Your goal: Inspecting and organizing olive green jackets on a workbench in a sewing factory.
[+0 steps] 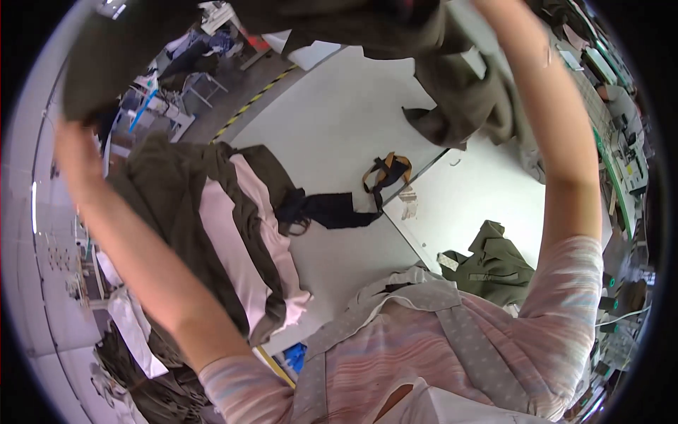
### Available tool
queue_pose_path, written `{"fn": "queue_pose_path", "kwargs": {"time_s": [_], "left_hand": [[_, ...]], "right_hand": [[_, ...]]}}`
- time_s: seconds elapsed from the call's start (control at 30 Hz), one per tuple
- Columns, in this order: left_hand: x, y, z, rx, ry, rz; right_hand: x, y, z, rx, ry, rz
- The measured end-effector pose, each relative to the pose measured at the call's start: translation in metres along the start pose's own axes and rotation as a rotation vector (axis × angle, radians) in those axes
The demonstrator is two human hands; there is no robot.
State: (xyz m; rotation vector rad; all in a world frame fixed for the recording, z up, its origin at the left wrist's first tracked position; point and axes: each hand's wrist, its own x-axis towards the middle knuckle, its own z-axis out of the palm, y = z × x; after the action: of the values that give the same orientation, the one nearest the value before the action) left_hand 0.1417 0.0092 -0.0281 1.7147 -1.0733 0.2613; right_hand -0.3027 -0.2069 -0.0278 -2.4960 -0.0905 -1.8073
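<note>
Both my arms are raised, and a dark olive-brown garment (141,49) stretches across the top of the view between them. My left hand (79,145), smeared by motion, is closed on the garment's left end; its fingers are partly hidden by the cloth. My right forearm runs out past the top edge, so the right hand is out of sight. The garment's right part (470,92) hangs in folds beside that forearm, over the white table (325,106). Below my left arm lies a pile of olive garments (162,184) with pale pink panels (224,226).
A black cloth strip (339,210) and a black-and-tan strap loop (387,173) lie mid-table. An olive garment piece (491,265) rests on the brighter white panel (487,191) near my body. Beyond are yellow-black floor tape (251,102) and sewing machines (162,106).
</note>
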Motion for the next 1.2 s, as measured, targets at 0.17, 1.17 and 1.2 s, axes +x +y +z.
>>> {"fn": "queue_pose_path", "kwargs": {"time_s": [0.17, 1.17, 1.2], "left_hand": [[-0.234, -0.005, 0.063, -0.181, -0.209, -0.220], [-0.511, -0.012, 0.218, 0.336, -0.967, -0.005], [-0.512, -0.008, 0.223, 0.324, -0.975, 0.010]], "right_hand": [[-0.215, -0.071, 0.020, -0.166, -0.880, -0.072], [-0.349, -0.001, 0.033, -0.097, -0.952, 1.475], [-0.368, 0.006, 0.036, -0.222, -1.056, 1.432]]}}
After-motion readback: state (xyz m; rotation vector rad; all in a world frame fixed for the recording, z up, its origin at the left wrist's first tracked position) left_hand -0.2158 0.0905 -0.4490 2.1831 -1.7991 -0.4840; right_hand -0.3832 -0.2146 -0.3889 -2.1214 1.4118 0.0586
